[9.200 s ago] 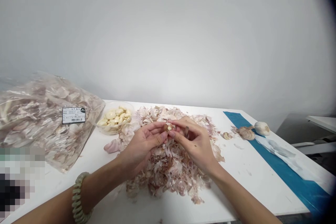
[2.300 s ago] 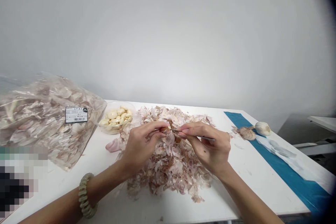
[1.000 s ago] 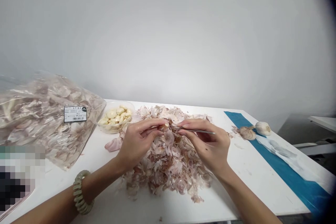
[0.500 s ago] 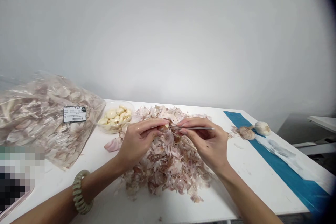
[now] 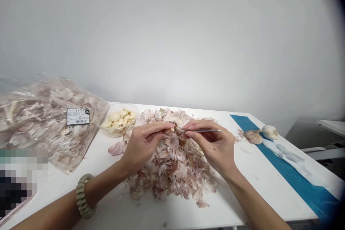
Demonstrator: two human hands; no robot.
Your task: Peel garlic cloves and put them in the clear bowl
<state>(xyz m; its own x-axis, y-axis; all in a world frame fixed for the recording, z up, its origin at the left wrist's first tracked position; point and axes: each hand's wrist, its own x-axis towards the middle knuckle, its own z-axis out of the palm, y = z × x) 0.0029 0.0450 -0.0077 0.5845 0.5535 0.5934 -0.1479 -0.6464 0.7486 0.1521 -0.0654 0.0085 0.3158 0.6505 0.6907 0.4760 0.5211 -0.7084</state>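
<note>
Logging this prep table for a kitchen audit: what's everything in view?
white table: 1, white, under everything
garlic skin pile: 1, pinkish tan, mid-table
plastic bag of skins: 1, clear, far left
barcode label: 1, white, on the bag
clear bowl: 1, behind left hand
peeled garlic cloves: many, cream, in the bowl
loose garlic skin: 1, pink, left of pile
garlic bulb: 1, white, far right
papery garlic piece: 1, tan, beside the bulb
blue strip: 1, blue, right of table
tissue: 1, white, on the strip
tweezers: 1, silver, in right hand
small garlic clove: 1, pale, at left fingertips
bracelet: 1, pale green, left wrist
left hand: 1, pinching the clove
right hand: 1, holding the tweezers
</note>
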